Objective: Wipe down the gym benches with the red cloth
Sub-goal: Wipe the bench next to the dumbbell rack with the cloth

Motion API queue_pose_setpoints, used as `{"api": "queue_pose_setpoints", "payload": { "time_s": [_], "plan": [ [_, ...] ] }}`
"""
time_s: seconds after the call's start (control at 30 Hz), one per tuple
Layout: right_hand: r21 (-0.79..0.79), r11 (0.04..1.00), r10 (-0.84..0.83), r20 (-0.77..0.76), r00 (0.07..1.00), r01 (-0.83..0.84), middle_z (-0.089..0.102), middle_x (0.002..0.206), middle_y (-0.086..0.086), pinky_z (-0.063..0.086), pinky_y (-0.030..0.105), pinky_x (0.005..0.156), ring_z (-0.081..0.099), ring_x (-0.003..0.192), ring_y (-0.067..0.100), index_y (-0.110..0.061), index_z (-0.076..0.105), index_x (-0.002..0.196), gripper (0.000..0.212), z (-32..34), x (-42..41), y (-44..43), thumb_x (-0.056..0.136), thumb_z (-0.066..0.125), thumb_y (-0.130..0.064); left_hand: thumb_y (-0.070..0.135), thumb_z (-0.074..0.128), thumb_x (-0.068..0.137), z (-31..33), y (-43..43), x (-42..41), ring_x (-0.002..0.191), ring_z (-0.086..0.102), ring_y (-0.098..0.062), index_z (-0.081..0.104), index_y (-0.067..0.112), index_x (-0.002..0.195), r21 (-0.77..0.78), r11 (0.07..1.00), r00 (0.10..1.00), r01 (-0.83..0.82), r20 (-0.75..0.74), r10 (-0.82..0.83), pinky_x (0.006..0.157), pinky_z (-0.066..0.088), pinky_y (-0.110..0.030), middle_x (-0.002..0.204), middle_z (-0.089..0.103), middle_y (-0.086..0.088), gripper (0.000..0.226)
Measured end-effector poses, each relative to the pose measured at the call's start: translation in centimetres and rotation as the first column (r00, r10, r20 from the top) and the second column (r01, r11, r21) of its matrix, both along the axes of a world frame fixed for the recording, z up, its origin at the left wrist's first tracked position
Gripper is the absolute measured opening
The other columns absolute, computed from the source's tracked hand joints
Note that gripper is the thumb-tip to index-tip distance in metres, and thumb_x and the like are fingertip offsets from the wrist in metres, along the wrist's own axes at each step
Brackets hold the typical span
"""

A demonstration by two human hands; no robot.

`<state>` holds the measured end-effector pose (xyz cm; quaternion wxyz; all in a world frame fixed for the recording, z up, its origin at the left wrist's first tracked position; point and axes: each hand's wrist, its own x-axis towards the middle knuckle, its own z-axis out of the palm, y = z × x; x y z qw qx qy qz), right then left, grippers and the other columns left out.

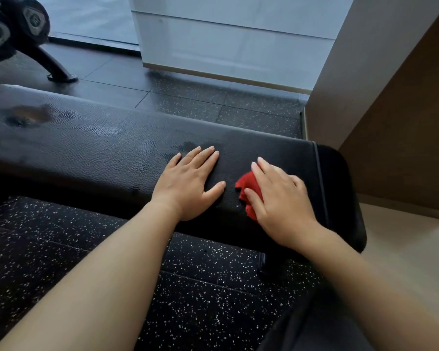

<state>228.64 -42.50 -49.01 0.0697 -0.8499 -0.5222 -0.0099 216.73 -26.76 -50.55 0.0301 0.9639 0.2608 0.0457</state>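
Note:
A long black padded gym bench runs from the left edge to the right middle of the head view, its textured top showing wet patches. My left hand lies flat and open on the bench top, fingers spread. Just to its right, my right hand presses down on a bunched red cloth near the bench's right end. Most of the cloth is hidden under the palm; only its left edge shows.
Black speckled rubber floor lies in front of and behind the bench. A dumbbell rack with its foot stands at the far left. A white glass panel is behind, and a brown wall is at the right.

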Motion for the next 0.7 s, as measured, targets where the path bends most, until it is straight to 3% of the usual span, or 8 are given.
{"api": "queue_pose_setpoints", "payload": {
  "time_s": [0.17,0.33,0.57,0.7],
  "plan": [
    [0.02,1.0,-0.02,-0.007,1.0,0.021,0.028,0.155,-0.002,0.023,0.038,0.106,0.028,0.14,0.015,-0.019,0.034,0.146,0.08,0.2,-0.2,0.1,0.083,0.005,-0.057,0.069,0.003,0.069,0.2,0.1,0.1,0.145,0.01,-0.008,0.017,0.031,0.15,-0.017,1.0,0.999,-0.011,0.05,0.012,0.118,0.008,-0.036,0.157,0.014,0.014,0.091],
    [0.005,0.999,-0.046,0.001,0.999,0.046,0.023,0.157,0.001,0.018,0.038,0.11,0.022,0.142,0.017,-0.018,0.029,0.147,0.056,-0.1,3.5,7.4,0.099,0.028,-0.047,0.069,0.006,0.068,0.2,0.2,0.2,0.145,0.013,-0.009,0.022,0.031,0.149,-0.011,1.0,0.998,-0.019,0.06,0.02,0.117,0.01,-0.036,0.156,0.018,0.014,0.091],
    [-0.006,0.996,-0.088,-0.001,0.996,0.088,0.046,0.136,0.004,0.03,0.043,0.1,0.042,0.127,0.027,-0.017,0.046,0.129,0.047,0.3,6.1,14.1,0.098,0.03,-0.047,0.07,0.005,0.067,0.3,0.1,0.2,0.144,0.014,-0.009,0.023,0.031,0.148,0.003,1.0,0.998,-0.021,0.055,0.021,0.116,0.012,-0.036,0.156,0.019,0.014,0.092],
    [-0.012,0.999,-0.052,0.005,0.999,0.052,0.037,0.146,0.007,0.027,0.044,0.103,0.038,0.132,0.03,-0.019,0.037,0.141,0.053,0.3,5.9,13.0,0.097,0.03,-0.049,0.07,0.006,0.068,0.4,-0.1,0.1,0.144,0.015,-0.009,0.024,0.03,0.148,0.003,1.0,0.998,-0.022,0.06,0.022,0.116,0.012,-0.036,0.156,0.02,0.014,0.092]
  ]
}}
